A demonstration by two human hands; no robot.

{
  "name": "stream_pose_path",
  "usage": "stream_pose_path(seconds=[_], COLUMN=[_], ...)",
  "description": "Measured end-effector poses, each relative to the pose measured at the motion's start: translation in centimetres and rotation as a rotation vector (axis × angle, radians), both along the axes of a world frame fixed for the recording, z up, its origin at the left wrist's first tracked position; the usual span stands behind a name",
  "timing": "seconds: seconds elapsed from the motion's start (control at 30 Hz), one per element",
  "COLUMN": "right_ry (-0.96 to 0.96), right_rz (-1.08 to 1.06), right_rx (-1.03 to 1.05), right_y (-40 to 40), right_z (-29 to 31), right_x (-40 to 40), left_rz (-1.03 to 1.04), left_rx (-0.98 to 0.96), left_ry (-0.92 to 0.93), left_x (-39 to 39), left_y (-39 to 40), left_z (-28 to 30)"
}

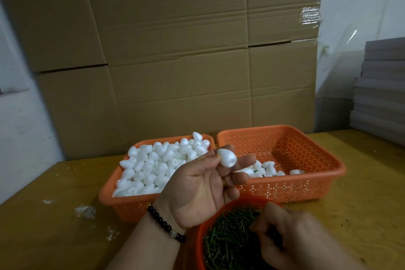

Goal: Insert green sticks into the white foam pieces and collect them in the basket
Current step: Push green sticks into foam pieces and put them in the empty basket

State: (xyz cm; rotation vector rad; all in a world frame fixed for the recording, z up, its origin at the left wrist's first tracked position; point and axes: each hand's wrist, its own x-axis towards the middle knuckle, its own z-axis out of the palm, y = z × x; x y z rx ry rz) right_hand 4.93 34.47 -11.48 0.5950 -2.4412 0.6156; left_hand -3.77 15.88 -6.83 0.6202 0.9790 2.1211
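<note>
Holding one white egg-shaped foam piece (227, 157) pinched at its fingertips, the left hand (201, 188) keeps it raised palm-up just above the round orange bowl of short green sticks (228, 239), probably so its blunt end is free for a stick. The right hand (291, 237) reaches into that bowl with curled fingers; whether it has a stick pinched I cannot tell. Beyond the bowl to the left sits the orange perforated plastic basket heaped with plain foam pieces (131, 206), close for easy refills. Beyond the bowl to the right, the second orange perforated basket (306, 184) holds a few finished pieces.
</note>
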Motion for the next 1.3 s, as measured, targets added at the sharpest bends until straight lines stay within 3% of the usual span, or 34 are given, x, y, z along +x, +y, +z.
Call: stream_pose_path(seconds=[0.43,0.83,1.17,1.3], right_ry=[0.078,0.211,0.212,0.21], right_rz=[0.019,0.045,0.017,0.07], right_rx=[-0.091,-0.362,-0.651,-0.769], right_y=[-0.1,-0.2,0.0,0.0], right_z=[-0.2,0.7,0.8,0.5], right_x=[0.1,0.2,0.3,0.1], left_rz=[0.053,0.045,0.114,0.152], left_rx=[0.049,0.063,-0.055,-0.118], left_ry=[-0.158,-0.368,-0.379,-0.286], left_x=[0.4,0.2,0.6,1.1], left_y=[0.8,1.8,2.2,2.4], left_z=[-0.3,-1.0,-1.3,-1.4])
